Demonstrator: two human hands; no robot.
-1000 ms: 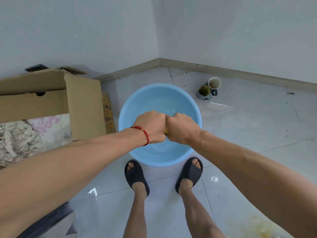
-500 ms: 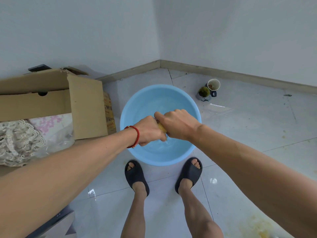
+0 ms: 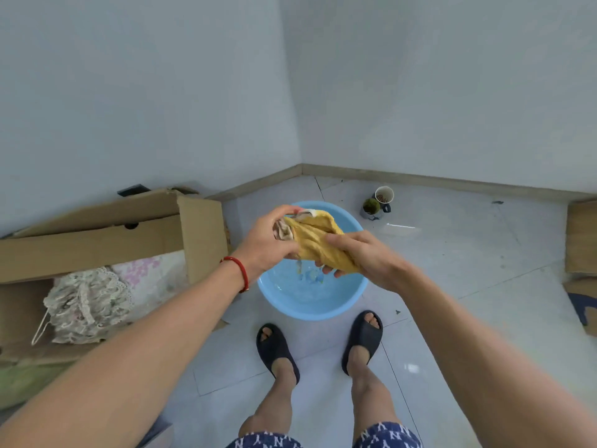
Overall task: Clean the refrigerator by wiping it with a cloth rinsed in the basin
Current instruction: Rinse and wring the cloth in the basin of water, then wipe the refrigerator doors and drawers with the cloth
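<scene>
The yellow cloth (image 3: 318, 245) hangs bunched and twisted above the blue basin (image 3: 350, 297), which sits on the tiled floor just ahead of the dark slippers (image 3: 363, 334). The left hand (image 3: 269, 242) curls its fingers round the cloth's upper end, at about 10 o'clock from the bundle's middle, and the right hand (image 3: 360, 257) wraps the lower end at about 4 o'clock. The likeliest trouble is water: the cloth looks wet, and if it is carried off poorly wrung, drips would land on the glossy tiles around the bare-toed slippers and make them slick. Stepping forward would also risk kicking the basin's near rim and slopping water out. A loose grip while untwisting could drop the cloth back in with a splash. For room, the open cardboard box (image 3: 97, 244) with its lace fabric crowds the basin at 9 o'clock, its flap nearly touching the rim. At 1 o'clock a paper cup (image 3: 384, 194) and a small mug stand near the skirting. More cardboard lies at 3 o'clock by the frame edge, well apart. The widest bare floor runs between 2 and 5 o'clock. The refrigerator is not in view.
</scene>
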